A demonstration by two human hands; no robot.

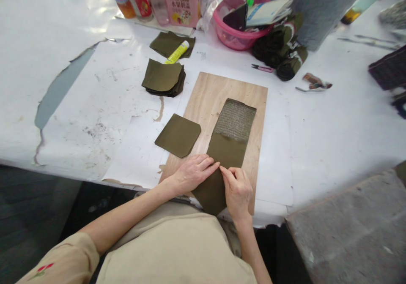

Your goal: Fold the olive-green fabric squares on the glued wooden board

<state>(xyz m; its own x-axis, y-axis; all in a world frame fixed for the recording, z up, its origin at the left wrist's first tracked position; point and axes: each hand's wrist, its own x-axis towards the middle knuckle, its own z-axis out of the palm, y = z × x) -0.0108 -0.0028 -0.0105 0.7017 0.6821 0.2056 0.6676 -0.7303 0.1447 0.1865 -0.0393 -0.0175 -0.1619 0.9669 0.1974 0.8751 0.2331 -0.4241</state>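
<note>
A long olive-green fabric piece [229, 151] lies on a thin wooden board [198, 94]; its far half looks grey and textured. My left hand [193, 173] rests on the near part of the fabric, palm down with fingers stretched out. Against its fingertips, my right hand [237, 187] pinches the fabric with thumb and forefinger. Olive fabric [213, 193] continues below both hands toward my lap; whether it is the same piece I cannot tell. To the left, a squarish olive fabric piece [178, 135] with cut corners overlaps the board's edge.
Beyond the board are a stack of olive pieces [161, 76], another pile [163, 43] with a yellow glue stick [177, 52] on it, and pink thread snips [262, 68]. A pink basket [236, 39], dark yarn bundles [290, 62] and bottles [139, 1] stand at the back.
</note>
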